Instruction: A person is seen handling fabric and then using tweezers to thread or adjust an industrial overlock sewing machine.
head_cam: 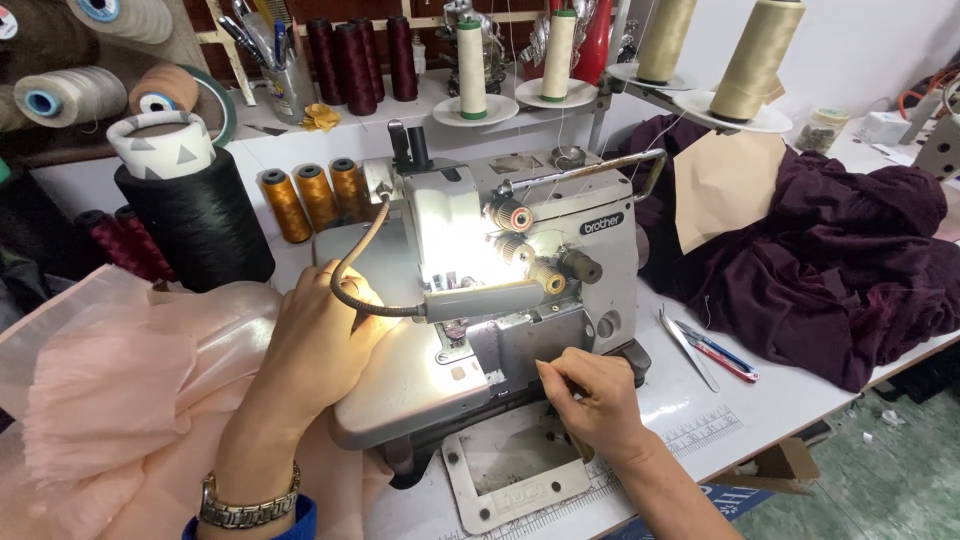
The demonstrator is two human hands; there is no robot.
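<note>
A grey-white overlock sewing machine (580, 270) stands mid-table, its gooseneck lamp (470, 300) lit over the needle area. My left hand (315, 345), with a metal wristwatch, rests on the machine's left bed beside the lamp's hose, fingers curled; whether it holds anything is hidden. My right hand (590, 395) is at the machine's open lower front, fingers pinched together near the looper area, possibly on a thin thread. Pale pink sheer ruffled fabric (110, 400) lies at the left under my left arm.
A dark plum fabric heap (840, 260) with a beige piece lies at the right. Tweezers and red-blue snips (715, 350) sit by the machine. Thread cones stand behind: black (195, 220), orange (315, 195), maroon, cream (755, 60). The table edge runs at lower right.
</note>
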